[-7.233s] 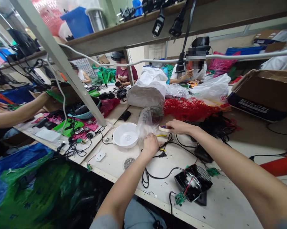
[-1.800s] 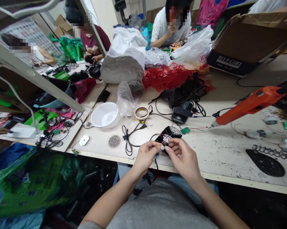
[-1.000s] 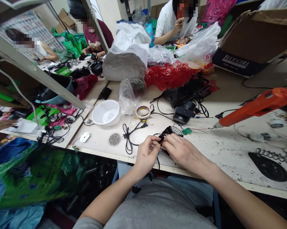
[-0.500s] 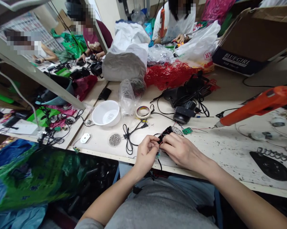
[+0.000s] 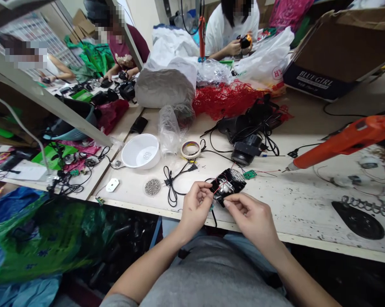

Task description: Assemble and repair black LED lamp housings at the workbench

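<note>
Two pinches: left hand [image 5: 195, 209] on red wire [image 5: 216, 190], right hand [image 5: 253, 218] on black module [image 5: 229, 183], at table edge [image 5: 307, 239]

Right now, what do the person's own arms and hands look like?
The left hand and right hand are bare: no gloves, rings or watch visible. Both forearms are uncovered; a grey sleeve shows on the left upper arm.

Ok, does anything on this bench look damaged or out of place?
The black unit at the left hand and right hand lies open, red wire pulled out, a green circuit board loose beside it.
</note>
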A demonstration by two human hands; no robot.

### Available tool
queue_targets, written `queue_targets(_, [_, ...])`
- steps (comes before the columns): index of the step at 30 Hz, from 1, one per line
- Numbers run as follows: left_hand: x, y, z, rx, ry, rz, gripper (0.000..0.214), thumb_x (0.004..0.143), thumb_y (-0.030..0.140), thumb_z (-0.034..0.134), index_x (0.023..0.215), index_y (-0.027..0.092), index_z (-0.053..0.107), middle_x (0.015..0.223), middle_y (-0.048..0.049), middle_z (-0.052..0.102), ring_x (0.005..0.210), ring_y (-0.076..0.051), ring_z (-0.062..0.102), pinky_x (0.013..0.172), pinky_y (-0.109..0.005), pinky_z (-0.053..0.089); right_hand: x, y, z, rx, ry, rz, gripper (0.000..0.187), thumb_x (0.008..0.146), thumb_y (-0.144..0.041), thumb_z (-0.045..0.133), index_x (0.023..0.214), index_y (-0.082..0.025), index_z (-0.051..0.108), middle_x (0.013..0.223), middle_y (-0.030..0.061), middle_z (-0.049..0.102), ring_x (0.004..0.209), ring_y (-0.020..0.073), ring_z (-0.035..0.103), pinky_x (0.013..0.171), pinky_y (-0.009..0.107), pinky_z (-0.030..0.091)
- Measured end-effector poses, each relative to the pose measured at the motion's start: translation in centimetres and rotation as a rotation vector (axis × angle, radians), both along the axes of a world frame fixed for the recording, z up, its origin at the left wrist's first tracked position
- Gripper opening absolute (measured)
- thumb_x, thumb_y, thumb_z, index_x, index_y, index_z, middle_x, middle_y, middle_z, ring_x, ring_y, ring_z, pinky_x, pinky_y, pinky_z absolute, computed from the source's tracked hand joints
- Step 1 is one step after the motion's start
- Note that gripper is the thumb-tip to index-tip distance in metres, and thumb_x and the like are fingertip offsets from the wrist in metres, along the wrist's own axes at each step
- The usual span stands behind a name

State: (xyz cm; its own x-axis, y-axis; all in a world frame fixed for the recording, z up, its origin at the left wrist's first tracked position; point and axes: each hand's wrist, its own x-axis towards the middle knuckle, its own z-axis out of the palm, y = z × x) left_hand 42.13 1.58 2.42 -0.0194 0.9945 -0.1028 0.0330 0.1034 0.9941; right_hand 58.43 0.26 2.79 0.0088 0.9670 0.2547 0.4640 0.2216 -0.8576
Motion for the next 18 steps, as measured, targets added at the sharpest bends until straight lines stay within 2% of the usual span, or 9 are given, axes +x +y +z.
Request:
queue_targets(4, [0.3, -0.3, 0.1, 0.084, 0.078, -0.007, 0.020, 0.086, 0.027, 0.062, 0.103, 0.017, 0.062, 0.085, -0.0030, 0.065, 0.078, -0.014, 0.061, 0.073, -0.026, 0.049, -1.1, 0.1, -0.5, -0.236, 0.190, -0.010, 0.025, 0.081, -0.044, 0.065, 0.074, -0.021, 0.074, 0.066, 0.0043, 0.072, 0.053, 0.0169, 0.061, 0.049, 0.028, 0.051])
queue_targets(9, [0.5, -0.5, 0.0, 0.113, 0.128, -0.036, 0.018, 0.088, 0.024, 0.060, 0.105, 0.018, 0.062, 0.087, -0.0039, 0.067, 0.081, -0.015, 0.064, 0.074, -0.027, 0.049, -1.4, 0.8, 0.1, -0.573, 0.460, -0.033, 0.051, 0.066, -0.067, 0.074, 0.077, -0.017, 0.073, 0.058, 0.0034, 0.064, 0.044, 0.0140, 0.053, 0.036, 0.024, 0.040])
queue_targets(14, [0.8, -0.5, 0.0, 0.115, 0.125, -0.048, 0.017, 0.089, 0.023, 0.058, 0.105, 0.018, 0.061, 0.087, -0.0038, 0.067, 0.081, -0.015, 0.064, 0.075, -0.028, 0.049, -1.5, 1.2, 0.4, -0.645, 0.633, -0.059, 0.062, 0.048, -0.070, 0.085, 0.072, -0.014, 0.072, 0.059, 0.0024, 0.064, 0.041, 0.0100, 0.051, 0.033, 0.020, 0.038])
queue_targets(18, [1.0, -0.5, -0.1, 0.122, 0.110, -0.051, 0.017, 0.088, 0.022, 0.058, 0.104, 0.018, 0.061, 0.085, -0.0031, 0.067, 0.079, -0.015, 0.064, 0.075, -0.028, 0.049, -1.6, 1.6, 0.2, -0.670, 0.699, -0.073, 0.062, 0.042, -0.066, 0.089, 0.069, -0.014, 0.071, 0.056, 0.0006, 0.061, 0.040, 0.0085, 0.049, 0.031, 0.018, 0.036])
